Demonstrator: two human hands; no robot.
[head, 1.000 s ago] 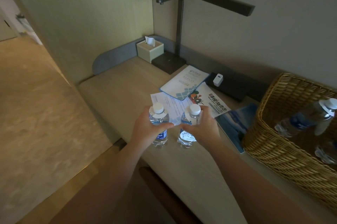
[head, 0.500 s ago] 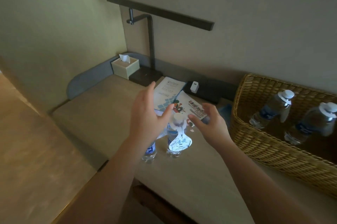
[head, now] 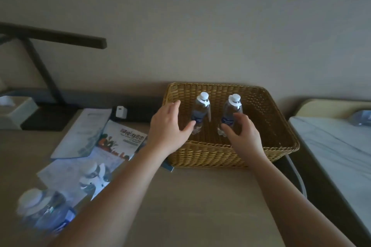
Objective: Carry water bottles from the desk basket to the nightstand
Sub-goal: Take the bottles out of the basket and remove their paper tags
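A wicker basket (head: 271,106) stands on the desk against the wall. Inside it lie two clear water bottles with white caps, the left bottle (head: 200,110) and the right bottle (head: 231,111). My left hand (head: 168,128) is over the basket's left rim, fingers spread, thumb close to the left bottle. My right hand (head: 244,132) reaches over the front rim with fingers curled beside the right bottle's lower part; neither hand grips anything. Two more bottles stand on the desk at the lower left: one (head: 92,176) on the papers and one (head: 42,210) blurred at the corner.
Leaflets and a booklet (head: 122,140) lie left of the basket. A dark desk lamp (head: 46,78) and a tissue box (head: 14,110) stand at far left, a white charger (head: 121,111) at the wall. A marble-topped surface (head: 341,150) adjoins the desk on the right.
Both hands let go of the two bottles, which now stand on the desk at the left. The hands moved right to the basket, and my view turned right.
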